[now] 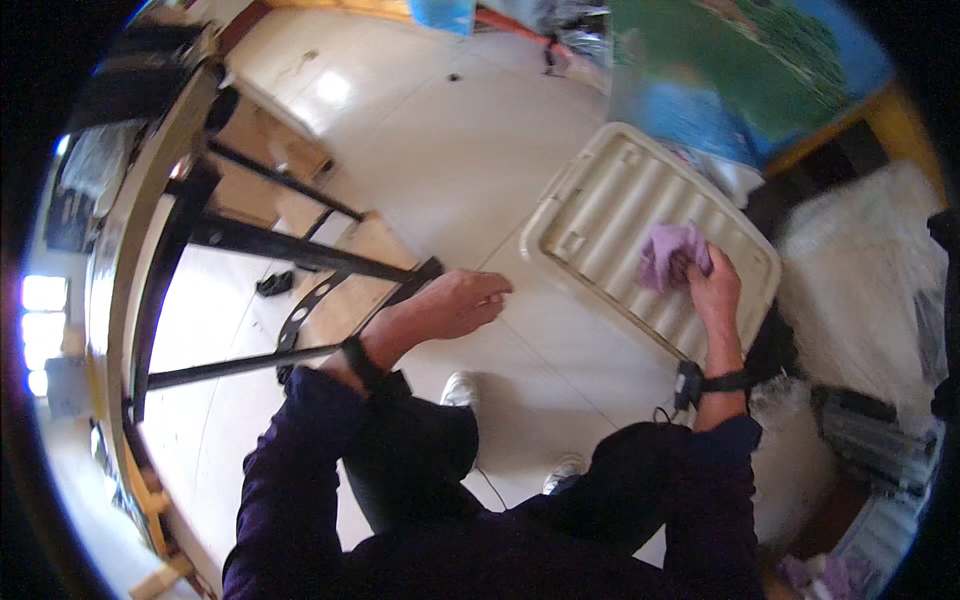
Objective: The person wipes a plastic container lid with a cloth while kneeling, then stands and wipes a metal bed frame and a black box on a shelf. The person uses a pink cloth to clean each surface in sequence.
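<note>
A crumpled purple cloth (671, 255) is gripped in my right hand (716, 289), which presses it against a ribbed beige plastic lid (611, 217), apparently of a storage box. The cloth lies right of the lid's middle, and the fingers are partly hidden by its folds. My left hand (466, 301) hovers over the floor, left of the lid and apart from it. Its fingers are loosely bent with a small gap between them, and no object shows in it. Near that wrist stands a black metal frame (315, 255) beneath a table.
Pale floor tiles (420, 142) stretch ahead. A wooden table edge (120, 247) runs along the left. On the right are clear plastic wrapping (862, 277) and a green and blue printed sheet (720, 75). Another purple cloth (832, 576) lies at the lower right.
</note>
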Demonstrator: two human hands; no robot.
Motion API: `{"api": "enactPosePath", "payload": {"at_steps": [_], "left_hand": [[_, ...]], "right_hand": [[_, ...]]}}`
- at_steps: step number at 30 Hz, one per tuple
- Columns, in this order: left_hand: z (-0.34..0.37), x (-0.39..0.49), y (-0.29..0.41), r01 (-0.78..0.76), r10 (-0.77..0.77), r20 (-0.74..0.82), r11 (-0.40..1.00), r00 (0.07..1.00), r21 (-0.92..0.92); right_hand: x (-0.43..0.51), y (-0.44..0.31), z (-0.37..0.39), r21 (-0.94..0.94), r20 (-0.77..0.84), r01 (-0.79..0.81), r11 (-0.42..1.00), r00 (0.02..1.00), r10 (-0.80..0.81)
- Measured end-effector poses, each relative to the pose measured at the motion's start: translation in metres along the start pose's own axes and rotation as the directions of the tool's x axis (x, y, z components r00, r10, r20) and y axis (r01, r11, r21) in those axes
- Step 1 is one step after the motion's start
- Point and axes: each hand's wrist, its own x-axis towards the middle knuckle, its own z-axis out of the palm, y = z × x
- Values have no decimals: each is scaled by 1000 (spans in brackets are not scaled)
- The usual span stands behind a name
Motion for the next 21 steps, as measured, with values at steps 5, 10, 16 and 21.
{"api": "enactPosePath", "payload": {"at_steps": [5,10,16,21], "left_hand": [[-13,19,9,-48,48,18,998,999,30],[-38,26,38,-125,141,-89,980,986,157],[-77,-1,69,-67,120,-207,966,971,248],[-95,-49,80,39,21,-311,982,950,186]], "right_hand": [[-15,10,26,-103,2,187,977,982,-187],[-8,15,33,-175,-7,195,965,980,-200],[-9,15,35,-132,-24,193,972,980,-198],[-7,16,34,-68,-10,138,988,990,-139]]}}
